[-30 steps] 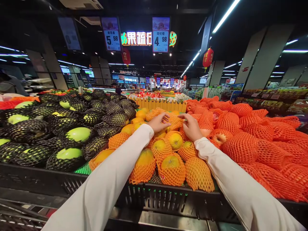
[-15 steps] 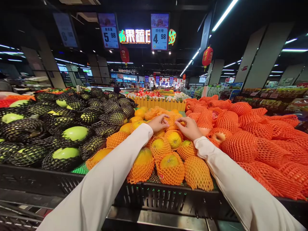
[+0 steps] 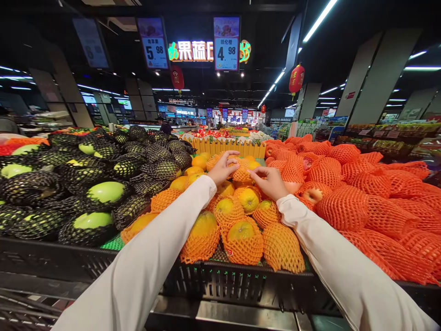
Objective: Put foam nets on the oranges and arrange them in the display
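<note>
The netted orange (image 3: 243,171) is best handled with light, even pressure from both sides, so that the neighbouring oranges (image 3: 248,200) are not set rolling. It is placed between the left hand (image 3: 222,170), whose fingers are curved and partly spread, and the right hand (image 3: 271,183), whose thumb and forefinger are nearly pinched; whether it is gripped by either cannot be told.

Oranges (image 3: 243,241) lie between apples (image 3: 106,192) at left and other fruit (image 3: 342,210) at right, before a fence (image 3: 251,149).
</note>
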A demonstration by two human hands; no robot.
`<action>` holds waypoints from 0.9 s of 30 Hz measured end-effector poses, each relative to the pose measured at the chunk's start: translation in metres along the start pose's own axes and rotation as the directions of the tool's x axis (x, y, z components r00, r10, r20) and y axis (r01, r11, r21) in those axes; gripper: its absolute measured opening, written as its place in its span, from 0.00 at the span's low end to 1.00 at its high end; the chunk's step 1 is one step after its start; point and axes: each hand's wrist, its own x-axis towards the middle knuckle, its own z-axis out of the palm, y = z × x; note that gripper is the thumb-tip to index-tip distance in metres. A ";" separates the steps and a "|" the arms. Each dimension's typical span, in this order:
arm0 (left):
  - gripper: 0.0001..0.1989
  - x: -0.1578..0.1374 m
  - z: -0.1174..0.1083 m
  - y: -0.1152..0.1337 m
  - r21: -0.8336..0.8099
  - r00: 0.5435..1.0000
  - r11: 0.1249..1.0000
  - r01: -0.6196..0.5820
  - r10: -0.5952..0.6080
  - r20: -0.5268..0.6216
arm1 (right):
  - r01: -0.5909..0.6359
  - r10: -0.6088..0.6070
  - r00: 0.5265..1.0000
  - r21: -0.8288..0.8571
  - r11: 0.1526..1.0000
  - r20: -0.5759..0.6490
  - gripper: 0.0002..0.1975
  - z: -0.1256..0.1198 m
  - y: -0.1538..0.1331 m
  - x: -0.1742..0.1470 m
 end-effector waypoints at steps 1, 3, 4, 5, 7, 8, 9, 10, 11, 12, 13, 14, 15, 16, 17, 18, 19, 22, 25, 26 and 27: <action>0.24 0.000 0.000 -0.001 -0.009 1.000 1.000 -0.005 0.005 0.003 | 0.009 -0.009 0.999 0.001 1.000 0.045 0.20 0.001 0.000 0.000; 0.25 0.001 0.000 -0.002 -0.020 1.000 1.000 -0.006 0.006 0.024 | 0.015 -0.017 0.995 0.015 1.000 0.097 0.18 0.001 0.002 -0.001; 0.25 0.001 0.000 -0.002 -0.025 0.999 1.000 -0.003 0.003 0.038 | 0.008 -0.011 0.995 0.030 1.000 0.098 0.15 0.002 0.004 -0.001; 0.26 0.000 0.000 -0.002 -0.029 0.999 1.000 0.003 -0.001 0.050 | -0.002 -0.002 0.996 0.051 0.999 0.087 0.13 0.002 0.005 -0.001; 0.30 -0.001 0.001 -0.002 -0.029 0.998 0.999 0.021 -0.019 0.059 | -0.014 0.009 0.999 0.104 0.994 0.048 0.16 0.002 0.007 0.000; 0.31 -0.002 0.002 -0.001 -0.019 0.998 0.999 0.026 -0.025 0.049 | -0.009 0.005 0.999 0.132 0.991 0.034 0.19 0.002 0.008 0.000; 0.33 -0.003 0.002 -0.001 0.000 0.999 1.000 0.025 -0.025 0.031 | -0.001 -0.003 1.000 0.157 0.988 0.023 0.20 0.002 0.008 0.000; 0.34 -0.004 0.003 -0.001 0.024 1.000 1.000 0.017 -0.018 0.012 | 0.005 -0.007 1.000 0.178 0.984 0.009 0.21 0.002 0.007 0.001; 0.34 -0.005 0.003 0.000 0.048 1.000 0.999 0.005 -0.005 0.002 | 0.005 -0.004 1.000 0.193 0.981 -0.007 0.20 0.002 0.007 0.001; 0.34 -0.005 0.003 0.000 0.067 1.000 0.998 -0.013 0.013 0.003 | -0.002 0.006 1.000 0.201 0.979 -0.022 0.17 0.002 0.006 0.001; 0.34 -0.005 0.002 0.000 0.078 0.999 0.996 -0.034 0.033 0.016 | -0.013 0.020 0.999 0.198 0.980 -0.032 0.13 0.002 0.005 0.002; 0.34 -0.005 0.002 0.000 0.084 0.998 0.995 -0.055 0.052 0.036 | -0.026 0.033 0.999 0.182 0.983 -0.034 0.10 0.002 0.005 0.002; 0.34 -0.005 0.001 -0.001 0.084 0.996 0.994 -0.076 0.071 0.055 | -0.035 0.040 0.999 0.155 0.987 -0.027 0.09 0.001 0.005 0.002; 0.35 -0.004 0.000 -0.001 0.084 0.993 0.992 -0.095 0.089 0.071 | -0.039 0.041 0.999 0.123 0.992 -0.011 0.12 0.001 0.004 0.002; 0.34 -0.003 0.000 -0.001 0.089 0.991 0.990 -0.113 0.105 0.088 | -0.042 0.041 0.999 0.089 0.995 0.009 0.16 0.001 0.004 0.001; 0.33 -0.002 -0.001 -0.002 0.095 0.987 0.987 -0.127 0.117 0.110 | -0.045 0.043 0.999 0.061 0.997 0.027 0.20 0.001 0.004 0.001; 0.31 -0.001 -0.001 -0.002 0.101 0.983 0.985 -0.137 0.123 0.137 | -0.046 0.045 0.998 0.049 0.998 0.037 0.23 0.001 0.003 0.001; 0.27 0.000 -0.002 -0.004 0.130 0.969 0.980 -0.152 0.122 0.215 | -0.033 0.028 0.998 0.091 0.995 0.057 0.25 0.001 0.000 0.000; 0.28 0.000 -0.002 -0.005 0.163 0.973 0.975 -0.154 0.121 0.196 | -0.017 0.003 0.994 0.123 0.992 0.111 0.24 0.001 0.000 0.001; 0.30 0.000 -0.003 -0.006 0.169 0.977 0.974 -0.151 0.121 0.176 | -0.019 0.004 0.992 0.119 0.993 0.126 0.24 0.001 0.001 0.002; 0.31 0.000 -0.003 -0.006 0.170 0.980 0.974 -0.148 0.122 0.155 | -0.028 0.013 0.991 0.116 0.993 0.131 0.23 0.002 0.003 0.003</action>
